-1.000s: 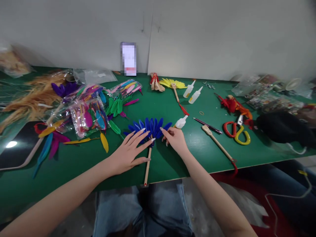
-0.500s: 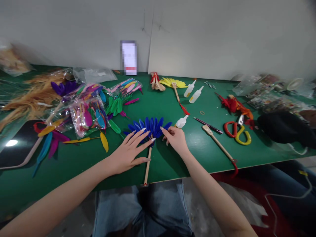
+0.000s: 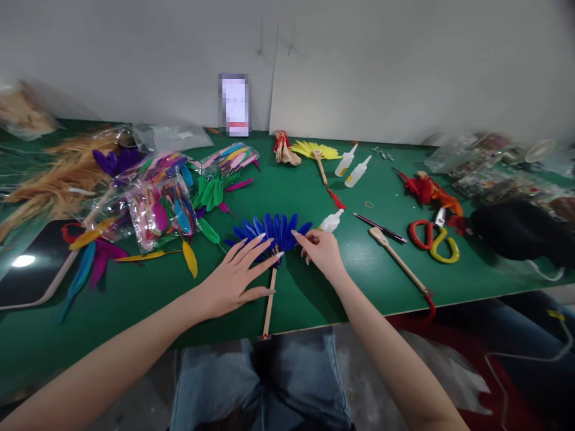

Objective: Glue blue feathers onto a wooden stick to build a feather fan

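Note:
A fan of blue feathers [image 3: 275, 228] on a wooden handle [image 3: 269, 302] lies flat on the green table before me, the handle pointing towards me. Across its left half rests my left hand [image 3: 236, 278], fingers spread over the feathers and the fan's base. On the fan's right side, my right hand [image 3: 321, 250] pinches the edge of a blue feather between thumb and index finger. A white glue bottle [image 3: 331, 221] lies just behind my right hand, partly hidden by it. The fan's centre is partly covered by my left fingers.
Bagged colourful feathers [image 3: 160, 212] and green feathers [image 3: 211, 190] lie left. Behind stand a yellow feather fan [image 3: 317, 151] and two glue bottles [image 3: 357, 172]. On the right lie a pen [image 3: 380, 227], a bare wooden handle [image 3: 399, 260], scissors [image 3: 435, 239] and a black cloth-like item [image 3: 516, 233].
Both hands stay almost where they were on the blue feather fan. The view has shifted very slightly; nothing has visibly been picked up or let go.

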The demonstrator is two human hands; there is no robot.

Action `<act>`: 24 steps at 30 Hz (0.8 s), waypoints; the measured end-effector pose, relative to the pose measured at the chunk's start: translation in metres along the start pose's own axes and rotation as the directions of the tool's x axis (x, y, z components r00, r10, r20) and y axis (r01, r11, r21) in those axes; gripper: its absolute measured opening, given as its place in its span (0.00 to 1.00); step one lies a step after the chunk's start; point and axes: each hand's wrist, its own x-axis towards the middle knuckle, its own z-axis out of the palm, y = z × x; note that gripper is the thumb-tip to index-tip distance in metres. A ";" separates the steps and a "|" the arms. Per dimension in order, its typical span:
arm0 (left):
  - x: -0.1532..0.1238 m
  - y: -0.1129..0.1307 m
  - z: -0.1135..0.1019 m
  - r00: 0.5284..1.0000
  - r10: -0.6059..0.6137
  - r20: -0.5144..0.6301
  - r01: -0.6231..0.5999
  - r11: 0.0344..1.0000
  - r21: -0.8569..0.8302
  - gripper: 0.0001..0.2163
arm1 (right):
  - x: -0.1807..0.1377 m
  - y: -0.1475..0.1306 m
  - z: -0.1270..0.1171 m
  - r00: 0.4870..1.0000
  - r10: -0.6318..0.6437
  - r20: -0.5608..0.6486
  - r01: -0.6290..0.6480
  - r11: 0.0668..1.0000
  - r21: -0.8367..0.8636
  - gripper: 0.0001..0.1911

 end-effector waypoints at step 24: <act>0.000 0.000 -0.002 1.000 -0.010 0.014 0.010 0.999 0.030 0.29 | -0.002 0.001 0.002 0.999 -0.038 -0.033 0.037 0.999 -0.023 0.19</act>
